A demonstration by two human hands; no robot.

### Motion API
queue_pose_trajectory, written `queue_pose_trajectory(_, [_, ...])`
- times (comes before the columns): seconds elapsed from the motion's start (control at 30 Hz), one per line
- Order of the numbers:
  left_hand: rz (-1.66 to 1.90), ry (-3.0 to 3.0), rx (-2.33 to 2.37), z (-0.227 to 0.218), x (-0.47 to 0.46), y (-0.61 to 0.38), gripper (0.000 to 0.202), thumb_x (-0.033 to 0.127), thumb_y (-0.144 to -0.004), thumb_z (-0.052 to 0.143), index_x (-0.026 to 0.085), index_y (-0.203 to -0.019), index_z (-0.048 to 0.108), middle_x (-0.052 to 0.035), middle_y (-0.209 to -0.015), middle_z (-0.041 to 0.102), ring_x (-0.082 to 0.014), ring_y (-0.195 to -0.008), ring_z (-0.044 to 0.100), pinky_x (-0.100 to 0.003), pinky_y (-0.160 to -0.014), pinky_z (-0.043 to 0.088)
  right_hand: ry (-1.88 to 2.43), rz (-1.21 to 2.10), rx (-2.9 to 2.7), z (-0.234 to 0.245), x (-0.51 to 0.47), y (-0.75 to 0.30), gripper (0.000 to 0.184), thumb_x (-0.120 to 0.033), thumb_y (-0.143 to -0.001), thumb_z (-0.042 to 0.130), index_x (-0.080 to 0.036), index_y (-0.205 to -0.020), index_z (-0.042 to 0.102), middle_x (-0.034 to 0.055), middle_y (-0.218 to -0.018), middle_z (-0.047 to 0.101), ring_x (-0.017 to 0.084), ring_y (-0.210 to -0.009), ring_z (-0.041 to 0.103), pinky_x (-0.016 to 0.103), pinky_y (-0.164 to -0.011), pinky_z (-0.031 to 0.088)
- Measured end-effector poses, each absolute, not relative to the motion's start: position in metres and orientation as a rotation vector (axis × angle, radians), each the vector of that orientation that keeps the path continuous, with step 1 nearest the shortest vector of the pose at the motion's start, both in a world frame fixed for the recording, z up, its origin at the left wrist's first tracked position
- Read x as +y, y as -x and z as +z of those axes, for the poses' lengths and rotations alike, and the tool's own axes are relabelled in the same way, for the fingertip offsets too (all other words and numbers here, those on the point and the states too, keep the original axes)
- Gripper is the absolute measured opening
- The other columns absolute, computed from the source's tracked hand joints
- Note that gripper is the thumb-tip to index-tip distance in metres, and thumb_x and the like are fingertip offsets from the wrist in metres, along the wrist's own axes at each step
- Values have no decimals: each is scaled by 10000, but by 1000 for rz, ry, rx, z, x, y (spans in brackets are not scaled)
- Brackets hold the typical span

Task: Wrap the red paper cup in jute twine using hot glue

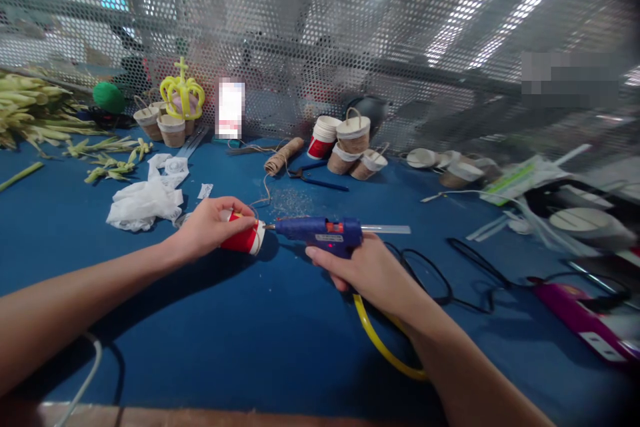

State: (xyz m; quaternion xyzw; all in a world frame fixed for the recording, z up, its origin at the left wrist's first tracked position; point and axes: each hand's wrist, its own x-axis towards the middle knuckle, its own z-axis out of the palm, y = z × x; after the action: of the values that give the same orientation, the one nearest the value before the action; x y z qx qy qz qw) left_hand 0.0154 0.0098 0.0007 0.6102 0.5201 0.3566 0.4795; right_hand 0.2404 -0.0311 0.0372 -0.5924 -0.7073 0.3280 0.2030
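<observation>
My left hand (215,223) is wrapped round a small red and white paper cup (245,238), which lies tilted on its side above the table. Twine (267,188) runs from the cup back to a roll of brown twine (283,156). In my right hand (367,263) is a blue hot glue gun (320,233), its red light lit and a clear glue stick poking out of its back. The nozzle points left, at the cup's white rim, touching or very close to it. My left palm and part of the cup's far side are hidden.
Behind stand twine-wrapped cups (353,133), stacked red cups (324,137), pliers (320,180) and a yellow crown (183,97). White crumpled gloves (145,203) and husks (30,107) lie left. A purple power strip (583,320), black cord (430,273) and more cups (460,172) are right. Perforated metal borders the back.
</observation>
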Motion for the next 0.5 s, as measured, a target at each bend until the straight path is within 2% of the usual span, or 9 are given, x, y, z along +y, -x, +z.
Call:
queue_pose_trajectory(0.23, [869, -1483, 1258, -2, 10, -14, 229, 370, -682, 635, 153, -749, 608, -11, -666, 626, -104, -553, 538, -192, -478, 384, 1673, 853, -1976, 34, -30, -240, 453, -430, -753, 549, -186, -384, 448, 1, -375, 505, 98, -389, 467, 240, -470, 410])
queue_pose_trajectory(0.5, [869, -1477, 1264, 0, 10, -16, 238, 377, -663, 643, 155, -741, 609, -14, -696, 638, -115, -572, 554, -202, -502, 400, 1633, 878, -2010, 35, -32, -243, 412, -435, -752, 550, -179, -433, 497, -7, -380, 508, 100, -389, 473, 237, -468, 409])
